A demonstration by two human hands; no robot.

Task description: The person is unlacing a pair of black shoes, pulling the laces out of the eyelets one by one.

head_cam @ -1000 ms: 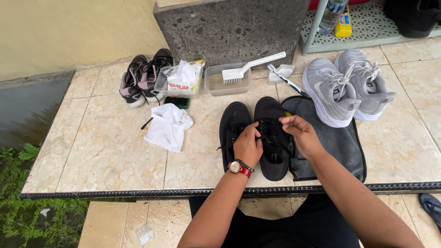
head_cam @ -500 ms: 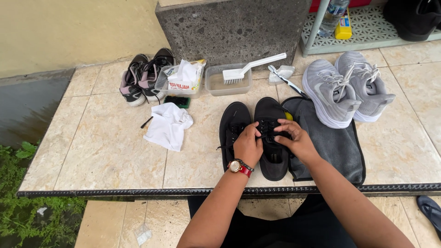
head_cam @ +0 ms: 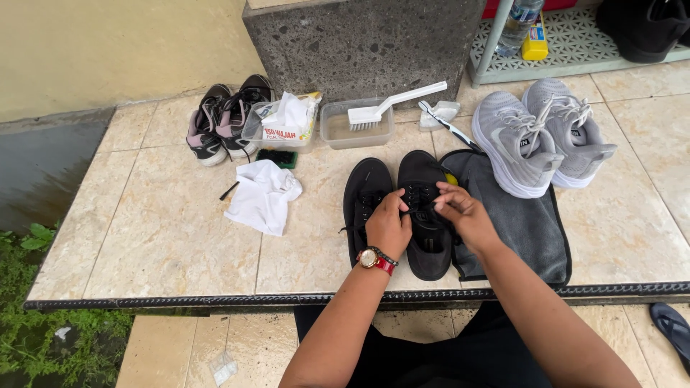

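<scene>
Hands are set on a pair of black shoes (head_cam: pixel 425 215) lying side by side on the tiled ledge (head_cam: pixel 158 237), just beside a grey mat (head_cam: pixel 525 230). The left hand (head_cam: pixel 389 227) is curled over the laces (head_cam: pixel 411 206) — fingers closed. The right hand (head_cam: pixel 463 214) is pinched on the same laces. A white cloth (head_cam: pixel 262 197) lies near — left of the pair.
</scene>
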